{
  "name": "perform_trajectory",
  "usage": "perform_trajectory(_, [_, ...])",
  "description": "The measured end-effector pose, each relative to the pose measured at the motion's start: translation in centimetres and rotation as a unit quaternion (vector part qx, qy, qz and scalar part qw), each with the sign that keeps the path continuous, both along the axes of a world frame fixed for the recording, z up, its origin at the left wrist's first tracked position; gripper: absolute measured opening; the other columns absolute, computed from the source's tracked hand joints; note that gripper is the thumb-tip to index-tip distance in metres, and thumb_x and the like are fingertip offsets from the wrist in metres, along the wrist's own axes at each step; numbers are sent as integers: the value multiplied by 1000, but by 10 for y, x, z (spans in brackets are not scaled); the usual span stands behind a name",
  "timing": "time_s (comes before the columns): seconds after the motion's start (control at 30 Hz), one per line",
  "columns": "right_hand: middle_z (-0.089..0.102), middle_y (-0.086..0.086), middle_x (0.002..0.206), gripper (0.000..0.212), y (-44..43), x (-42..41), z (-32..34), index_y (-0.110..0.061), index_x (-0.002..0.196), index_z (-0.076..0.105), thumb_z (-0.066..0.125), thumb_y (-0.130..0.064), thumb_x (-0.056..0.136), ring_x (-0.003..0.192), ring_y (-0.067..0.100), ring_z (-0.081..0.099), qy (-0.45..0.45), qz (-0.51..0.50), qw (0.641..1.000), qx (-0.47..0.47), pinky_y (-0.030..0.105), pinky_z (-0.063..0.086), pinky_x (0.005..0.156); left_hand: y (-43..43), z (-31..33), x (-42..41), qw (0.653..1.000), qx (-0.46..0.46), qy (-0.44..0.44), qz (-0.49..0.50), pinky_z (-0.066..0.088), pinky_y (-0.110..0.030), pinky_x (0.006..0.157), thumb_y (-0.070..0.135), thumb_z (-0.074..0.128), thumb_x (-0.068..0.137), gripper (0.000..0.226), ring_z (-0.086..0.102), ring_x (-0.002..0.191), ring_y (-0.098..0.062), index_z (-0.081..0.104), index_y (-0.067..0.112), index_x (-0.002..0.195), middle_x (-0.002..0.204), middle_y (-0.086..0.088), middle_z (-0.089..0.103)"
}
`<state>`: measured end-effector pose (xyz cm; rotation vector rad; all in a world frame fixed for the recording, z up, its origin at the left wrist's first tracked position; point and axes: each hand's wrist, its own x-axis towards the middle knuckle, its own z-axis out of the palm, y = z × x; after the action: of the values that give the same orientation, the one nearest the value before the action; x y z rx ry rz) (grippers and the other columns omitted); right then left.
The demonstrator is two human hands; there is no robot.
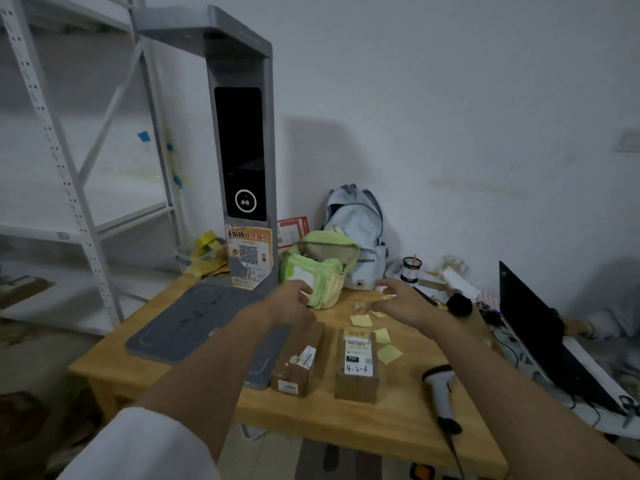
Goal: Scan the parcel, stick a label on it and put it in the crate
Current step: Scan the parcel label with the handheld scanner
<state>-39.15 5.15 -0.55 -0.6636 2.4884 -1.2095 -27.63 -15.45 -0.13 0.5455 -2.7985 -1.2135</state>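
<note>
Two brown cardboard parcels on a wooden table (398, 420)

Left hand (291, 303) curls over the slimmer parcel (298, 365); right hand (401, 299) hovers, fingers apart, beyond the labelled parcel (356, 365).

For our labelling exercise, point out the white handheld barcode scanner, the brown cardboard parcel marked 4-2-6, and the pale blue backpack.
White handheld barcode scanner (440, 393): head view, handle.
Brown cardboard parcel marked 4-2-6 (356, 386): head view, bare top face.
Pale blue backpack (356, 216): head view, front panel.

Our left hand (292, 303) blurred in motion and hid the far end of the smaller parcel (298, 363). Print on its label stayed too small to read. The frame's right edge cut off the laptop (540, 337) and scissors (628, 408).
</note>
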Motion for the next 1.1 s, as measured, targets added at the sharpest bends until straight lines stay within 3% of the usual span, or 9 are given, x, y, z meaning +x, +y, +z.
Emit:
perform_trajectory(0.07, [40, 8, 146, 69, -8, -17, 3, -19, 142, 39, 71, -25, 81, 128, 24, 45, 0, -13, 1000, -2, 30, 40, 88, -10, 2, -20, 1000, 6, 8, -11, 49, -26, 66, 9, 77, 74, 68, 57, 94, -22, 47, 7, 135, 128, -13, 56])
perform_trajectory(0.13, [40, 9, 147, 73, -19, -36, 7, -18, 143, 38, 73, -26, 79, 130, 24, 44, 12, -21, 1000, -2, 30, 41, 90, -24, 4, -40, 1000, 2, 15, -20, 50, -31, 74, 9, 78, 72, 71, 57, 103, -25, 47, 8, 135, 128, -14, 56])
perform_trajectory(0.3, [44, 4, 144, 69, -47, -76, 5, -22, 135, 50, 77, -33, 72, 129, 22, 45, 12, -42, 999, 5, 36, 45, 97, -57, 5, -96, 999, 8, 17, -37, 50, -34, 83, 9, 80, 71, 69, 57, 114, -30, 48, 6, 132, 129, -15, 55])
perform_trajectory(0.43, [42, 7, 147, 64, -67, -110, 7, -18, 135, 50, 75, -28, 77, 131, 24, 44, 13, -82, 997, 3, 31, 40, 92, -75, 7, -144, 997, 22, 18, -78, 48, -34, 86, 10, 79, 72, 71, 55, 116, -29, 46, 6, 134, 131, -14, 54])
perform_trajectory(0.7, [57, 3, 134, 57, -65, -140, 0, -20, 122, 60, 79, -26, 69, 119, 23, 55, 14, -188, 981, -49, 39, 46, 101, -71, -5, -216, 987, 31, 7, -161, 46, -34, 93, 9, 77, 75, 72, 52, 121, -28, 44, 6, 138, 134, -15, 52])
perform_trajectory(0.87, [55, 2, 115, 37, -29, -152, -15, -20, 115, 62, 72, -14, 79, 87, 8, 55, -1, -248, 968, -38, 20, 43, 68, -53, -25, -242, 977, 43, -9, -210, 45, -34, 90, 9, 77, 74, 81, 50, 125, -29, 36, 9, 144, 140, -14, 49])
perform_trajectory(0.97, [56, 6, 120, 47, -3, -164, -21, -9, 126, 57, 71, -16, 82, 103, 20, 55, -6, -272, 962, 18, 23, 40, 79, -45, -36, -256, 973, 42, -22, -226, 48, -35, 90, 11, 78, 73, 84, 51, 124, -30, 34, 12, 145, 141, -12, 49])
perform_trajectory(1.03, [60, 4, 105, 50, 16, -172, -25, -4, 128, 56, 71, -16, 81, 92, 18, 55, -24, -296, 955, 29, 25, 43, 71, -40, -45, -265, 972, 47, -32, -229, 50, -39, 94, 12, 79, 73, 84, 52, 122, -29, 35, 12, 144, 140, -12, 50])
perform_trajectory(1.1, [58, 9, 119, 58, 35, -179, -34, -5, 133, 51, 72, -18, 80, 106, 24, 56, -49, -330, 942, 20, 29, 47, 83, -34, -56, -274, 970, 57, -45, -231, 50, -38, 93, 10, 79, 73, 83, 53, 121, -28, 36, 12, 144, 139, -13, 50])
